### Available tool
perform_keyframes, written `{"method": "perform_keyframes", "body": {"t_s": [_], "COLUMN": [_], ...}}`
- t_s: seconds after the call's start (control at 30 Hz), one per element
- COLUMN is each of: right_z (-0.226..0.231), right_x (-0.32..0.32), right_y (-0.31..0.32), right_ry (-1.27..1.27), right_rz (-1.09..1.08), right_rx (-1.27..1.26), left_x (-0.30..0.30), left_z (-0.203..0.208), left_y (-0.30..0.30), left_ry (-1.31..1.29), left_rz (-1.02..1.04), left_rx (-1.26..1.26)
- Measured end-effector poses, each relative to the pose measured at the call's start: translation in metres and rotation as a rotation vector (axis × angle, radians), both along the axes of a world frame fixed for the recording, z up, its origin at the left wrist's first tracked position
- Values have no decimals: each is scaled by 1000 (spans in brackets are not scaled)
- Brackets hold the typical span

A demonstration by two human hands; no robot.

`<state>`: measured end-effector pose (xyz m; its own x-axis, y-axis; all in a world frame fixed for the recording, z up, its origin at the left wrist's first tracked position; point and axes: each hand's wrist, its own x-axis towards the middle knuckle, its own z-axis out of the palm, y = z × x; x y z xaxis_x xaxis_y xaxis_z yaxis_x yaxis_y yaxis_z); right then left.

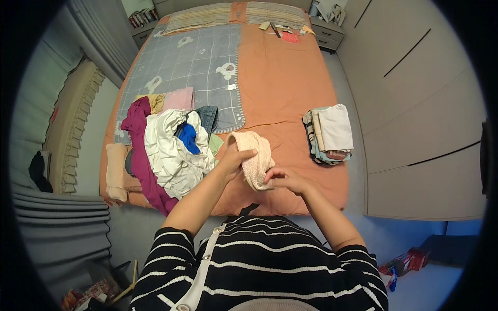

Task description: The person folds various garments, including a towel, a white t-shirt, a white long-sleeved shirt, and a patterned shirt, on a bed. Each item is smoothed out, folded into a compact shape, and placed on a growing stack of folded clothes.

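Note:
Above the near part of the bed I hold a cream knitted piece, bunched into a curved, folded band; its exact kind does not show. My left hand grips its left side, the thumb lying over the front. At its lower right edge my right hand has curled fingers pinching the knit. To the left lies a loose heap of clothes: a white garment, a magenta garment, a bright blue piece and denim. A neat folded stack of clothes sits on the right.
The bed has an orange sheet and a grey bear-patterned blanket. Small items, including a red one, lie near the striped pillows. Wardrobe doors stand on the right, grey curtains on the left.

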<state>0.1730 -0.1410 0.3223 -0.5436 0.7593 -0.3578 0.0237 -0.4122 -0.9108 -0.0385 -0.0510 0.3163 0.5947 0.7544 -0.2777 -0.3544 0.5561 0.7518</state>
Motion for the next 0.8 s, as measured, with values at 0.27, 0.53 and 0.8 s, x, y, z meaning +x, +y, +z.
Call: {"method": "perform_keyframes", "body": {"t_s": [0.27, 0.53, 0.8], "right_z": [15, 74, 122], "right_x": [1, 20, 11], "right_y": [3, 14, 50], "right_ry": [111, -453, 433], "right_rz": [-660, -599, -731], "right_rx": [44, 1089, 657], "left_x": [38, 21, 14], "left_z": [11, 64, 138], "left_y": [-39, 3, 13], "left_ry": [234, 129, -252], "left_rz": [-234, 202, -45], "left_rx": [79, 506, 337]}}
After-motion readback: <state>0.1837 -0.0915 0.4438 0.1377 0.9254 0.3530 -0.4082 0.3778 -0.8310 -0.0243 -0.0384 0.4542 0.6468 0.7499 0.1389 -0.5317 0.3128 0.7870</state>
